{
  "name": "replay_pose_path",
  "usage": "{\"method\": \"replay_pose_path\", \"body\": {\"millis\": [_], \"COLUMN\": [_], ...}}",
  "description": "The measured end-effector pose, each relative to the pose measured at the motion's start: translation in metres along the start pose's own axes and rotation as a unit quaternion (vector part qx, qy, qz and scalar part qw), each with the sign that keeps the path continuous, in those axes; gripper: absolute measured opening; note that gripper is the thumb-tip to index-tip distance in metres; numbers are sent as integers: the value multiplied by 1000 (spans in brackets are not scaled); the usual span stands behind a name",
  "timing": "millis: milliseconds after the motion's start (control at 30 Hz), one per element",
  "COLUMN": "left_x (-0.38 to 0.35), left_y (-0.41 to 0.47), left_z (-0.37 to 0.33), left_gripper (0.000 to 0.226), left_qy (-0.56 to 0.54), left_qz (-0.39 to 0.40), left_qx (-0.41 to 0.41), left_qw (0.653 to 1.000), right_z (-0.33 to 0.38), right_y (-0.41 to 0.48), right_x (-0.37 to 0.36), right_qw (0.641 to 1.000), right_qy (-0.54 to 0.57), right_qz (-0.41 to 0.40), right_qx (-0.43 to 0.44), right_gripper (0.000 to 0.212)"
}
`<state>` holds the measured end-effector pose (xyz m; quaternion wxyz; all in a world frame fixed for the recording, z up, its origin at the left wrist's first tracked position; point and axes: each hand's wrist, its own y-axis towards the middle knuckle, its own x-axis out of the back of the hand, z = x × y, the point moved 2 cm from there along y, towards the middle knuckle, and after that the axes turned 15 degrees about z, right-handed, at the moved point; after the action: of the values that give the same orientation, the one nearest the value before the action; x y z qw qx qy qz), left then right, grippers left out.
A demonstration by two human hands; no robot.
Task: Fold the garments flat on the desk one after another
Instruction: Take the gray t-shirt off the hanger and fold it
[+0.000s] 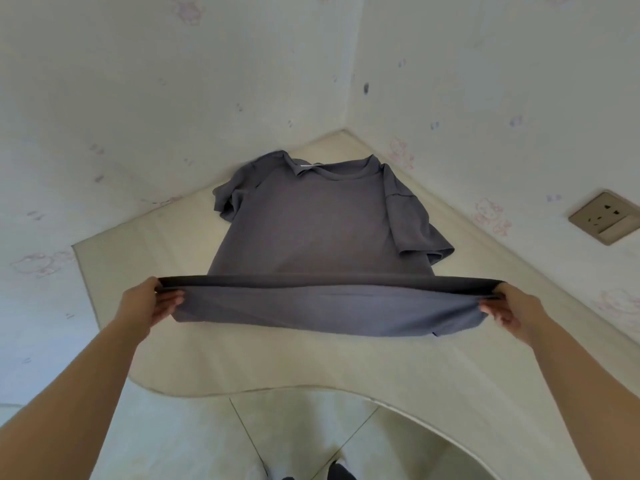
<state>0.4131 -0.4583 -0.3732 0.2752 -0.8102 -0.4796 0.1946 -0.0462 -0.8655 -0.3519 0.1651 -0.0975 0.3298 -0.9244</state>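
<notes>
**Forearms out, hem lifted: how this fold could go crooked**

Forearms are reaching out over the front edge of the desk (277, 365), and I am holding the grey T-shirt (311, 223) up by its hem (329, 282). My left hand (152, 303) is pinching one hem corner with the fingers curled under the cloth. My right hand (516, 311) is pinching the other corner the same way. Between them the hem is stretching taut above the surface, and the cloth beneath it is sagging down onto the middle of the desk. The chest and collar (332, 169) are lying flat toward the desk's far corner.

Several things are worrying me. If one hand is running ahead as I carry the hem toward the collar, the fold line is probably going to skew. I cannot tell whether each pinch is catching both layers; a loose back layer would be dropping and wrinkling underneath.

The left sleeve (225, 199) is lying bunched near the desk's left edge. The right sleeve (415, 230) is lying with its cuff rumpled toward the right edge. Folding over them as they are would likely be trapping creases inside. The top is looking smooth, so pulling too hard may be dragging the whole shirt toward the front edge.
</notes>
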Motion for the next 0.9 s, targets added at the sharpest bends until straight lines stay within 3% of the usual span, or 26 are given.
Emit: {"method": "replay_pose_path", "body": {"millis": [100,167,267,367,433,533,633,767,900], "left_x": [-40,-58,-66,-67,-61,-43,-25,-10,-10], "left_y": [21,40,68,79,80,85,82,82,75], "left_z": [-36,-43,-18,25,48,63,69,73,62], "left_gripper": [32,36,62,79,86,77,56,28,6], "left_qy": [-120,-93,139,391,432,389,304,269,141], "left_qz": [87,134,121,18,-53,-100,-130,-72,-23], "left_qx": [-69,-104,-115,-93,-44,-35,-38,-57,-127], "left_qw": [987,981,976,916,899,915,943,959,982], "right_z": [33,41,13,-30,-55,-66,-66,-76,-71], "right_y": [19,37,56,63,69,73,69,69,65], "right_x": [-21,-33,-52,-60,-57,-46,-35,-27,-24], "right_qw": [994,992,994,954,945,962,977,987,997], "right_qy": [73,72,-52,-297,-327,-272,-205,-157,-72], "right_qz": [48,63,85,44,11,-20,-50,24,9], "right_qx": [64,83,38,11,21,20,11,2,40], "right_gripper": [18,23,55,71,69,60,36,21,11]}}
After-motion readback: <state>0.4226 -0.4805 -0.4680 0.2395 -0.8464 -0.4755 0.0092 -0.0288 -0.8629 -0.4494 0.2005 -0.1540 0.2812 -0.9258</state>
